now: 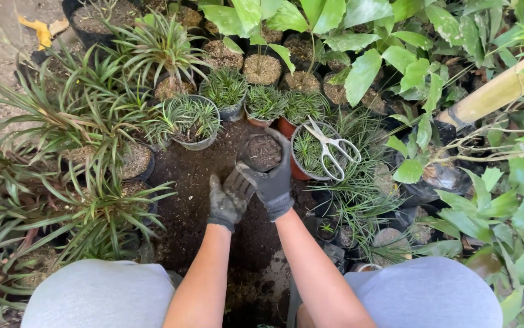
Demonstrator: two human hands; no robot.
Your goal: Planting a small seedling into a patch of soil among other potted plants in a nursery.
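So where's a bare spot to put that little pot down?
Bare soil lies left of the gloved hands, between the spiky plants and the small pot. More dark soil sits between the forearms. Right, by the scissors, and behind, pots crowd tightly.

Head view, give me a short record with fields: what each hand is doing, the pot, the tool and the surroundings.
Left hand: gloved, open, beside the right glove, below the pot.
Right hand: gloved, grip around the pot.
Pot: small, dark, filled with soil, no plant showing.
Scissors: white, lying on a grassy plant to the right.
Ground: dark loose soil.
Surroundings: potted grassy plants, broad-leaved greenery.
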